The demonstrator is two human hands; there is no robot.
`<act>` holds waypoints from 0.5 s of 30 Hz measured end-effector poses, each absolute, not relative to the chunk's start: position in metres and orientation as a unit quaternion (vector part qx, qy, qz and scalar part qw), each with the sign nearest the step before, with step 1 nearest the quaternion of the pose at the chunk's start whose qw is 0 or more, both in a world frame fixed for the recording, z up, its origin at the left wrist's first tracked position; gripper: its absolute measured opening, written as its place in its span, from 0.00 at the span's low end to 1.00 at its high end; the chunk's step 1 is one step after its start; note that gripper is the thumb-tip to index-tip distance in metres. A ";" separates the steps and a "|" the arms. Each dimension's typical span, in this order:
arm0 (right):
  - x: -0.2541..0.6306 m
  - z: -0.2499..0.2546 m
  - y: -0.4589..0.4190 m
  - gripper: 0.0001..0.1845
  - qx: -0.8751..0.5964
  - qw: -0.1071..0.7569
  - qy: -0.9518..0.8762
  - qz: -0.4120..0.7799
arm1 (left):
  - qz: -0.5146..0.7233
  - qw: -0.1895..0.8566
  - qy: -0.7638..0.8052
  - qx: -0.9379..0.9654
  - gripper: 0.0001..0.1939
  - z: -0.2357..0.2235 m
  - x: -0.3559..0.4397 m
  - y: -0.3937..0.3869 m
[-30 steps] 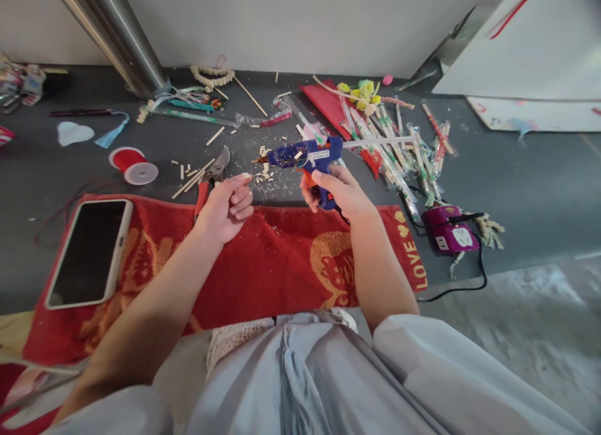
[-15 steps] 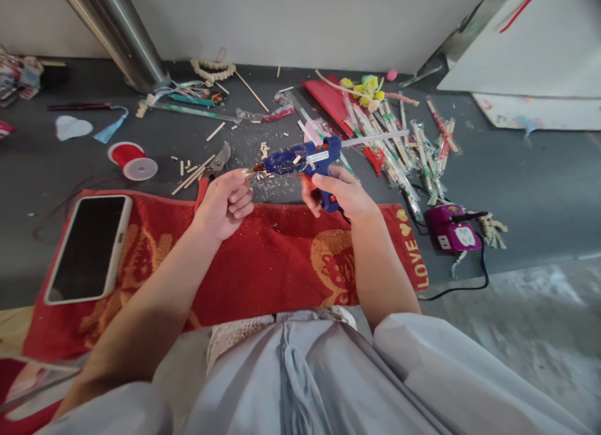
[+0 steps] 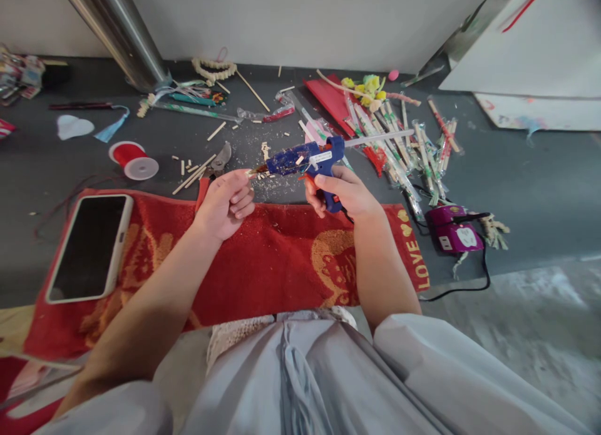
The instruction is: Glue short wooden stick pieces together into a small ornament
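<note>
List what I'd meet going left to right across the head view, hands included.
White heart-shaped piece → spool of red ribbon → left hand, fingertips pinched together by the glue gun's tip → right hand, gripping the blue glue gun → small pink ball → purple box with a black cord.

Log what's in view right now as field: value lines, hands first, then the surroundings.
Left hand: pinches a small pale piece at the nozzle
Right hand: grips the blue glue gun by its handle
Glue gun: nozzle toward the left hand, clear glue stick out the back
Nozzle contact with piece: cannot tell
Red towel: under both forearms
Phone: on the towel's left end, screen dark
Beyond towel, left: pale sticks, red spool
Right side: wrapped sticks, purple block
</note>
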State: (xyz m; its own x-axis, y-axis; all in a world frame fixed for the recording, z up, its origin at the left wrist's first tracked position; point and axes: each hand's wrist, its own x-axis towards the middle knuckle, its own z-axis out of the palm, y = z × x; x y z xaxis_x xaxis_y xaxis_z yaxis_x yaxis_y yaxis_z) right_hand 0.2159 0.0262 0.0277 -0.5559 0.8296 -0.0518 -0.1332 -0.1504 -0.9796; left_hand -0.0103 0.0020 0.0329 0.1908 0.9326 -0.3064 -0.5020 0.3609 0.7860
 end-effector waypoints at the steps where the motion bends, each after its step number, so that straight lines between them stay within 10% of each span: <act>1: 0.216 0.028 0.026 0.19 -0.316 0.350 -0.550 0.689 | 0.498 0.724 0.394 0.270 0.15 0.033 -0.010 0.002; 15: 0.217 0.028 0.026 0.18 -0.304 0.351 -0.549 0.695 | 0.501 0.727 0.383 0.272 0.15 0.031 -0.010 0.002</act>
